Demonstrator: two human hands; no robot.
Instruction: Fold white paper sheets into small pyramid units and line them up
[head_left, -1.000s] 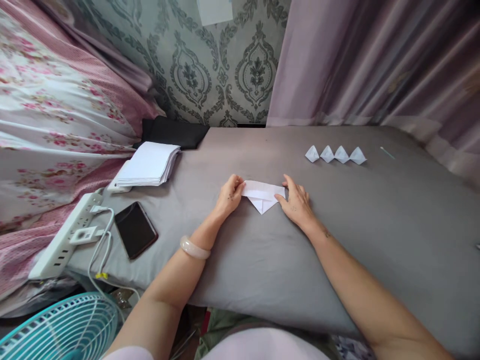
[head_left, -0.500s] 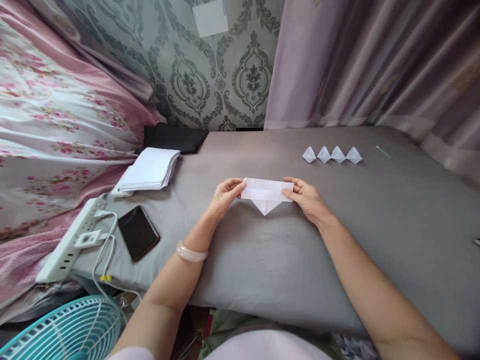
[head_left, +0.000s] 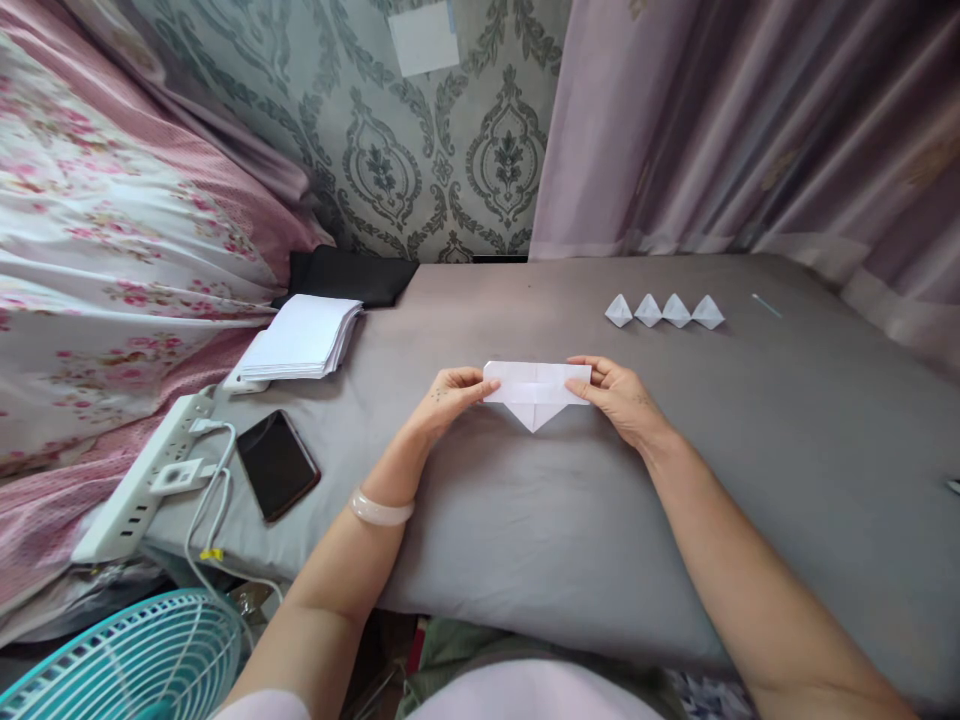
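Observation:
A folded sheet of white paper spans the gap between my hands, above the grey cloth. Its upper part is a wide band with a crease down the middle, and a triangular point hangs below. My left hand pinches the left end, thumb on the front. At the right end my right hand grips the paper the same way, its fingers behind. Farther back on the right, several small white folded paper pieces stand in a row with pointed tops.
To the left lie a stack of white paper, a black folded item and a dark phone. A power strip with white cables runs along the edge, above a teal fan. A thin stick lies far right.
My left thumb has slid slightly inward and lower on the paper's left end. The paper has shifted a little right and down. My right hand keeps its hold.

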